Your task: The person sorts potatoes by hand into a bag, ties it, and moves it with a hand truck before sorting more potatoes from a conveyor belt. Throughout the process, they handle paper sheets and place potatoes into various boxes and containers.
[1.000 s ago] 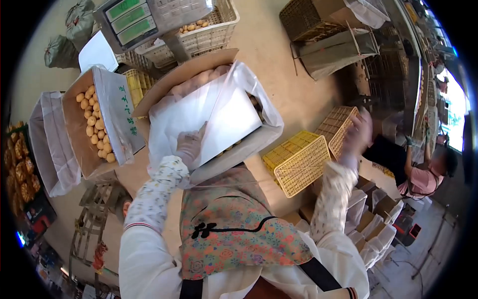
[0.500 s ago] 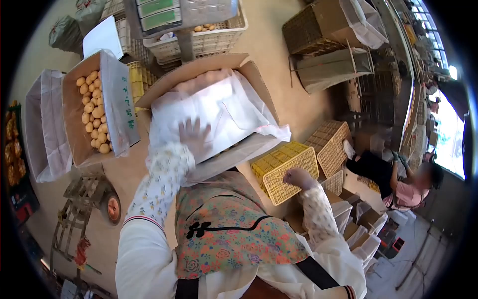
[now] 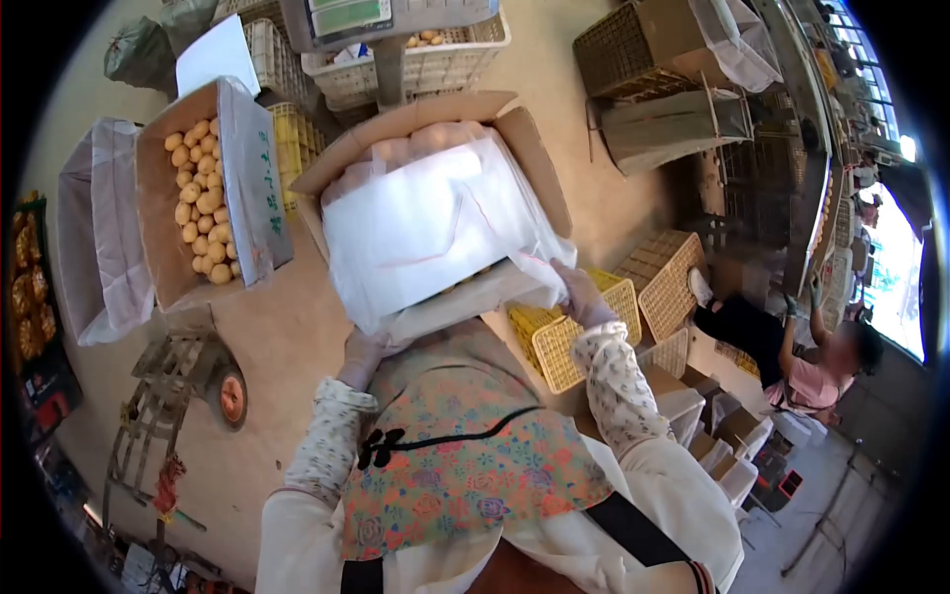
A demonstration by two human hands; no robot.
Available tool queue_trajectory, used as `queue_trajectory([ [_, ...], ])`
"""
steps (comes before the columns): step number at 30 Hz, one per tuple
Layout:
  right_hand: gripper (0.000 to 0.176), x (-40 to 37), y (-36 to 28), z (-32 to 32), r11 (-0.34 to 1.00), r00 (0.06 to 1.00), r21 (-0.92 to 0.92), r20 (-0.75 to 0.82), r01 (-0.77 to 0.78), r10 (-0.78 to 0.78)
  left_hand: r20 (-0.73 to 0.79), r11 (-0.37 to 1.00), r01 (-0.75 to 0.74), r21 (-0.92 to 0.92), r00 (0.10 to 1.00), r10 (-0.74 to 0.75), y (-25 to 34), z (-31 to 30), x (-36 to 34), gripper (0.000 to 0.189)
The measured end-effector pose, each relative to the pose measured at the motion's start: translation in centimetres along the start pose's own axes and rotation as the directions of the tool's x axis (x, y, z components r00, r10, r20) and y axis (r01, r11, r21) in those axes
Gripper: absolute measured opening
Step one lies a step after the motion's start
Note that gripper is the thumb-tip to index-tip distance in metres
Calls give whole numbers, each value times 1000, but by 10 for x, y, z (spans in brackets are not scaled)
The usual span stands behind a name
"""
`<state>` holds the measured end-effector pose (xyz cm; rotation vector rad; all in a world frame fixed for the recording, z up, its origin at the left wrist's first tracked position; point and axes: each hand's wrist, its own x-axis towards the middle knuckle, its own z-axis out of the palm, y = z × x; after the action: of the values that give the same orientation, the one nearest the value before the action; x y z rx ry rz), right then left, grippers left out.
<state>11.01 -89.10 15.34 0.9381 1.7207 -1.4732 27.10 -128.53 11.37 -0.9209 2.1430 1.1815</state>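
In front of me stands a cardboard box (image 3: 539, 148) lined with thin clear plastic. A white sheet (image 3: 396, 233) lies over its contents, and round potatoes (image 3: 435, 139) show through the plastic along the far side. At the near right corner my right hand (image 3: 586, 297) is closed on the loose edge of the plastic liner (image 3: 529, 282). My left hand (image 3: 364, 356) is at the near left corner, its fingers closed round the liner there, partly hidden by the folds.
An open box of potatoes (image 3: 203, 203) stands left, beside another lined box (image 3: 104, 228). A scale (image 3: 346, 20) is beyond my box. Yellow crates (image 3: 559, 361) are at right, a hand cart (image 3: 178, 386) at lower left. A person (image 3: 807, 366) works far right.
My left hand has left the white sheet's top and come back to the near left corner. My right hand has moved up from beside the yellow crate and gripped the liner's edge.
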Motion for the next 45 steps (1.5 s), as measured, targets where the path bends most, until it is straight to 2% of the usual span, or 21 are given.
queue_trajectory([
  [2, 26, -17, -14, 6, 992, 998, -125, 61, -13, 21, 65, 999, 34, -8, 997, -33, -10, -7, -11, 45],
  [3, 22, -6, -30, 12, 731, 867, -473, 340, 493, -365, 75, 998, 57, -12, 996, -56, -18, -14, -11, 44],
  [5, 30, 9, -87, 49, -388, 88, -435, 750, 812, -656, 133, 994, 66, -82, 990, -54, 10, -46, -17, 42],
  [7, 36, 16, -138, 120, 400, 600, -470, 734, 787, -318, 121, 945, -94, -312, 983, 138, 56, -61, 0, 38],
  [8, 37, 24, -163, 160, 757, 785, -469, 613, 454, -90, 46, 917, -188, -352, 975, 218, 106, -73, 4, 31],
  [9, 40, 36, -174, 192, 838, 683, -201, 686, 508, -250, 6, 697, -211, -685, 956, 294, 125, -66, 21, 36],
  [10, 34, 50, -198, 212, 584, 518, -240, 770, 776, -373, 125, 652, -185, -735, 908, 399, 148, -71, 37, 52],
  [11, 33, 16, -230, 222, 642, 501, -192, 795, 742, -341, -36, 749, -534, -393, 822, 568, 156, -61, 49, 76],
  [15, 32, -111, -317, 170, 641, 330, 86, 801, 762, -499, 165, 614, -677, 406, 715, 679, 153, -15, 27, 90],
  [17, 30, -138, -310, 107, 583, 251, 425, 616, 693, -747, 392, 543, -621, 566, 782, 485, 168, -1, 42, 95],
  [20, 35, -183, -285, -3, 202, 227, 727, 65, 656, -972, 98, 459, -530, 713, 723, 684, 139, 44, 148, 83],
  [23, 24, -230, -252, -158, -71, 216, 660, -343, 748, -914, -67, 755, -326, 568, 896, 438, 175, -14, 228, 57],
  [25, 25, -227, -230, -203, -18, 26, 104, -404, 994, -914, -21, 846, -349, 404, 920, 390, 193, -50, 234, 42],
  [28, 25, -180, -212, -140, 426, 363, -103, -369, 899, -856, 256, 785, -619, -33, 753, 605, 232, -83, 114, 33],
  [30, 29, -113, -201, -68, 636, 584, -242, -256, 733, -770, 3, 703, -703, -108, 707, 708, 216, -87, 53, 41],
  [32, 42, 14, -143, -67, 772, 892, -518, -38, 368, -451, -558, 708, -693, 135, 537, 632, 172, -79, 28, 45],
  [34, 59, 53, -133, -24, 307, 892, -899, 168, 313, -419, -379, 877, -301, 374, 813, 441, 114, -48, 29, 56],
  [36, 62, 48, -147, 10, 178, 941, -945, 225, 274, -254, -320, 817, 169, 552, 947, 21, 56, -34, 18, 68],
  [40, 48, 84, -128, 15, -52, 918, -959, 281, 278, -279, -39, 929, 185, 322, 983, -182, 61, -20, 33, 67],
  [42, 52, 101, -124, 7, -151, 923, -962, 262, 226, -284, -231, 877, 336, 345, 936, -267, 67, -24, 45, 53],
  [45, 46, 128, -116, 1, -342, 896, -901, 362, 266, -258, -189, 814, 45, 579, 979, 81, -16, 18, 92, 40],
])
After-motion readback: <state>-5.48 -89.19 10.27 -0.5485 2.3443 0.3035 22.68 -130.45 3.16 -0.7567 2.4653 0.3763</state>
